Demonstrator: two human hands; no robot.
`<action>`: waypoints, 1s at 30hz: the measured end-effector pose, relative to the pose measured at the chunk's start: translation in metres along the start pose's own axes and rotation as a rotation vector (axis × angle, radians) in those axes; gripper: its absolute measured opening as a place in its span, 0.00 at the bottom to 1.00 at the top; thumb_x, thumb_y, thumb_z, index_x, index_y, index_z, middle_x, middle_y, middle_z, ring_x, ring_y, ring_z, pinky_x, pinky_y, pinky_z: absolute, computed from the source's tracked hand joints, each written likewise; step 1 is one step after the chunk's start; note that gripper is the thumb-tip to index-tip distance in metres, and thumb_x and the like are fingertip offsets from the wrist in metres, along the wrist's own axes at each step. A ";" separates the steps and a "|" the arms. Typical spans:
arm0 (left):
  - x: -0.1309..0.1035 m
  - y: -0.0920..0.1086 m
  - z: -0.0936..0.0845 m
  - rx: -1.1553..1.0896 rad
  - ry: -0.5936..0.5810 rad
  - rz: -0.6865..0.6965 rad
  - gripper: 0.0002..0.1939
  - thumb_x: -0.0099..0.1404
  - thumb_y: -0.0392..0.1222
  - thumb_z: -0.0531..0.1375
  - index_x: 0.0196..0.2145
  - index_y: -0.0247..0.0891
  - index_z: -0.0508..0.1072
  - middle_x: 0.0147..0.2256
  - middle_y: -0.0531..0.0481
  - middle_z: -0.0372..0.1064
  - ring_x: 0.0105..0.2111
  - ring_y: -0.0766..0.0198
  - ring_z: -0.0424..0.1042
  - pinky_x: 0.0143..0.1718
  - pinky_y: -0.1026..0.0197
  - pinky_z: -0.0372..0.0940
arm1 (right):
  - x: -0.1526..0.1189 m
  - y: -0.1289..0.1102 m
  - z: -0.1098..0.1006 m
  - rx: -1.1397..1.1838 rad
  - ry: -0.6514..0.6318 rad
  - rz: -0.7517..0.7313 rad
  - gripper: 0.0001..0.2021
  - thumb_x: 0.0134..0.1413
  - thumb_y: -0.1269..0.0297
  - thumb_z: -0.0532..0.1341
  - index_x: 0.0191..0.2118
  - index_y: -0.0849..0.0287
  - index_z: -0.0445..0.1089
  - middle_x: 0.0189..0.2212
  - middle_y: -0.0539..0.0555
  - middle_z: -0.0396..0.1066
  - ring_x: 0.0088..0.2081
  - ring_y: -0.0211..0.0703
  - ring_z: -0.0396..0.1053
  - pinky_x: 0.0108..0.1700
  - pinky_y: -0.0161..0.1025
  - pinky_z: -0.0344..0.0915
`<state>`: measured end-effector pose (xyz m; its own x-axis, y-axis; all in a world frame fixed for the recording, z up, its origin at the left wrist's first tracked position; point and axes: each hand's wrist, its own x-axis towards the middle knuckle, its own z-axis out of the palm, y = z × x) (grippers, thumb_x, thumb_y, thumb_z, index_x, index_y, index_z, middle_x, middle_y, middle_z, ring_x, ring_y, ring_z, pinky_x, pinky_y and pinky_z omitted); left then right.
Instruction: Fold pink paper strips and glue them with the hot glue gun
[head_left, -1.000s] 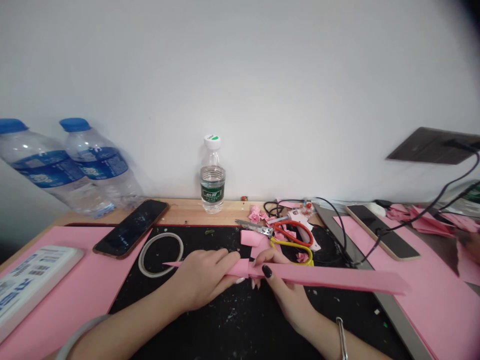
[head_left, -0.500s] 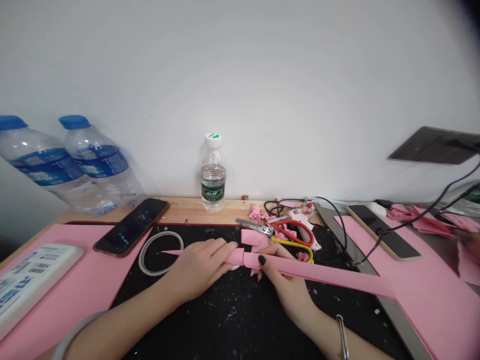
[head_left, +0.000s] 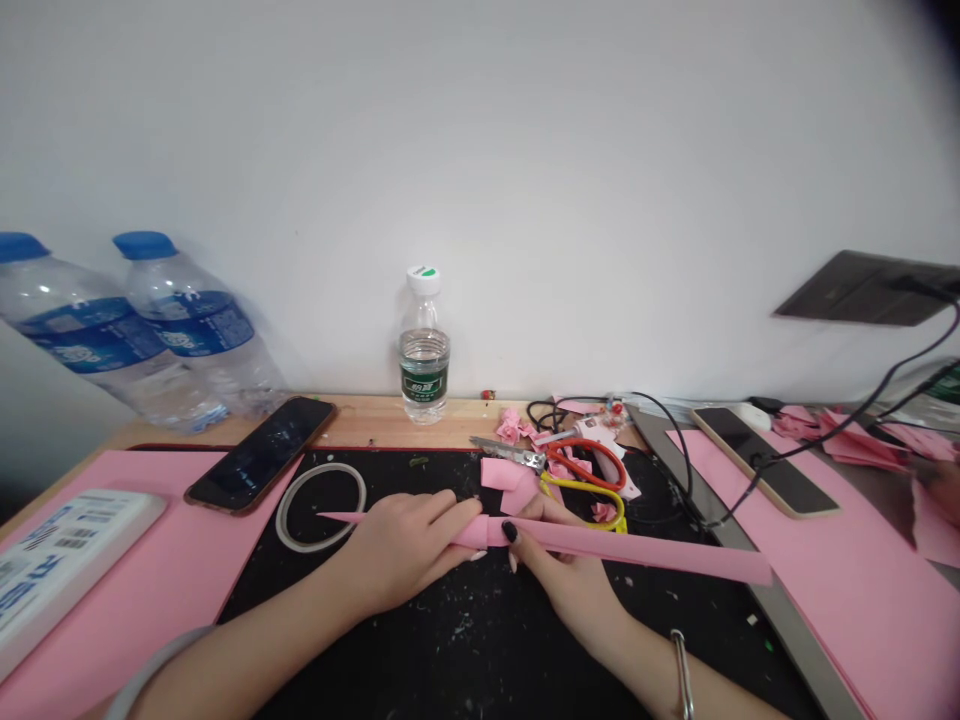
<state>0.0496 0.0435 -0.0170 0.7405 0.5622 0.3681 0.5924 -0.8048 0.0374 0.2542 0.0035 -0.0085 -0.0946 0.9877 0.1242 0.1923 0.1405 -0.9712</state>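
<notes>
A long folded strip of pink paper (head_left: 652,552) runs sideways in front of me above the black mat (head_left: 450,640). My left hand (head_left: 409,545) is closed over its left part, with a thin pointed pink tip sticking out beyond the knuckles. Close beside it, my right hand (head_left: 566,565) pinches the strip under its dark-nailed thumb, right by a seam where two pink layers meet. Most of the right fingers are hidden behind the paper. Just beyond the hands lie scissors (head_left: 592,475) with red and yellow handles, beside pink scraps (head_left: 517,483).
A white ring (head_left: 283,515) lies left of my left hand. Phones (head_left: 262,455) rest on either side. Pink sheets (head_left: 847,560) cover the right, under a black cable (head_left: 686,470). Water bottles (head_left: 425,370) stand along the wall. Another person's hand (head_left: 941,490) shows at far right.
My right hand has shifted slightly left, toward the left hand, and the gap at the seam has closed. The strip's right end has moved a little left.
</notes>
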 end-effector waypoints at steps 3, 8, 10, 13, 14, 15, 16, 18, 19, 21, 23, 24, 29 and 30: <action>0.000 0.001 0.001 0.015 -0.018 -0.008 0.14 0.70 0.48 0.49 0.45 0.38 0.66 0.33 0.48 0.71 0.27 0.60 0.73 0.26 0.61 0.65 | -0.002 0.001 0.001 0.083 -0.001 0.047 0.12 0.56 0.60 0.60 0.23 0.56 0.64 0.20 0.47 0.64 0.24 0.38 0.61 0.28 0.37 0.58; 0.000 0.002 0.000 0.011 -0.034 0.004 0.15 0.69 0.49 0.49 0.47 0.38 0.64 0.35 0.47 0.72 0.28 0.58 0.73 0.26 0.59 0.66 | -0.004 0.000 0.004 0.154 -0.002 0.057 0.12 0.56 0.59 0.61 0.25 0.57 0.66 0.20 0.48 0.66 0.24 0.39 0.64 0.29 0.38 0.61; 0.000 0.002 0.000 0.010 -0.043 0.001 0.15 0.69 0.49 0.49 0.48 0.38 0.64 0.35 0.46 0.72 0.28 0.57 0.74 0.26 0.59 0.66 | -0.003 0.001 0.005 0.175 0.024 0.067 0.13 0.56 0.58 0.61 0.24 0.56 0.65 0.20 0.48 0.66 0.23 0.39 0.63 0.27 0.37 0.60; 0.000 0.002 -0.001 0.013 -0.044 -0.001 0.15 0.69 0.48 0.49 0.48 0.37 0.63 0.36 0.46 0.72 0.28 0.57 0.74 0.26 0.59 0.67 | -0.003 0.003 0.006 0.187 0.041 0.068 0.13 0.56 0.57 0.61 0.24 0.56 0.66 0.20 0.48 0.67 0.23 0.39 0.64 0.27 0.37 0.61; 0.000 0.002 -0.001 0.016 -0.034 0.001 0.15 0.70 0.48 0.48 0.48 0.37 0.63 0.35 0.46 0.72 0.28 0.58 0.74 0.26 0.59 0.67 | -0.003 0.003 0.006 0.185 0.042 0.061 0.13 0.56 0.57 0.61 0.23 0.57 0.66 0.20 0.48 0.67 0.23 0.39 0.64 0.28 0.38 0.62; 0.000 0.002 -0.001 0.018 -0.017 0.003 0.15 0.70 0.48 0.47 0.47 0.37 0.64 0.35 0.46 0.72 0.28 0.58 0.74 0.26 0.59 0.66 | -0.004 0.003 0.005 0.183 0.044 0.054 0.13 0.56 0.58 0.61 0.23 0.57 0.67 0.20 0.48 0.67 0.23 0.39 0.64 0.28 0.38 0.62; 0.000 0.002 -0.001 0.019 0.005 0.006 0.16 0.71 0.48 0.45 0.46 0.36 0.64 0.34 0.46 0.72 0.27 0.58 0.74 0.25 0.59 0.66 | -0.004 0.003 0.005 0.181 0.051 0.044 0.13 0.56 0.58 0.61 0.24 0.57 0.67 0.20 0.48 0.67 0.24 0.39 0.65 0.29 0.37 0.62; 0.001 0.002 0.000 0.018 0.060 0.019 0.18 0.72 0.49 0.42 0.43 0.36 0.65 0.33 0.46 0.72 0.26 0.59 0.74 0.24 0.60 0.66 | -0.005 0.002 0.004 0.160 0.057 0.018 0.12 0.57 0.60 0.61 0.24 0.57 0.67 0.20 0.48 0.67 0.24 0.38 0.65 0.29 0.37 0.62; 0.001 0.001 0.000 0.016 0.087 0.030 0.19 0.72 0.49 0.40 0.42 0.36 0.65 0.32 0.46 0.73 0.26 0.60 0.74 0.23 0.61 0.65 | -0.006 0.001 0.003 0.141 0.053 0.003 0.12 0.57 0.61 0.61 0.24 0.57 0.67 0.20 0.48 0.68 0.24 0.38 0.65 0.29 0.37 0.62; 0.002 0.000 0.000 0.016 0.125 0.054 0.21 0.73 0.49 0.38 0.40 0.36 0.65 0.31 0.47 0.73 0.25 0.61 0.73 0.23 0.61 0.65 | -0.007 -0.001 0.003 0.108 0.036 -0.025 0.12 0.57 0.62 0.60 0.24 0.57 0.66 0.20 0.48 0.68 0.24 0.38 0.65 0.30 0.36 0.61; 0.004 0.000 0.000 0.017 0.146 0.075 0.20 0.73 0.49 0.38 0.39 0.36 0.65 0.29 0.48 0.72 0.24 0.62 0.73 0.22 0.62 0.65 | -0.008 -0.003 0.003 0.101 0.024 -0.034 0.12 0.57 0.63 0.60 0.23 0.57 0.66 0.20 0.48 0.68 0.24 0.38 0.65 0.30 0.36 0.61; 0.004 0.000 0.000 0.019 0.154 0.081 0.20 0.73 0.49 0.39 0.38 0.36 0.65 0.28 0.49 0.72 0.24 0.62 0.72 0.22 0.62 0.64 | -0.008 -0.004 0.004 0.109 0.022 -0.029 0.12 0.57 0.63 0.60 0.24 0.57 0.66 0.20 0.48 0.68 0.24 0.38 0.65 0.30 0.36 0.61; 0.005 0.000 0.002 0.017 0.197 0.101 0.19 0.73 0.49 0.41 0.38 0.36 0.65 0.28 0.49 0.73 0.24 0.62 0.72 0.23 0.62 0.64 | -0.010 -0.005 0.005 0.142 0.011 -0.006 0.11 0.57 0.62 0.60 0.24 0.57 0.65 0.20 0.48 0.68 0.23 0.38 0.65 0.27 0.35 0.60; 0.005 0.000 0.002 0.015 0.202 0.099 0.19 0.73 0.49 0.41 0.38 0.36 0.65 0.29 0.48 0.73 0.25 0.62 0.72 0.24 0.62 0.64 | -0.010 -0.005 0.004 0.131 0.017 -0.018 0.11 0.57 0.62 0.60 0.24 0.57 0.65 0.20 0.48 0.68 0.23 0.38 0.64 0.28 0.35 0.60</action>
<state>0.0534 0.0468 -0.0171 0.7178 0.4298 0.5478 0.5257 -0.8504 -0.0217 0.2499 -0.0072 -0.0055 -0.0805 0.9863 0.1443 0.0612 0.1493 -0.9869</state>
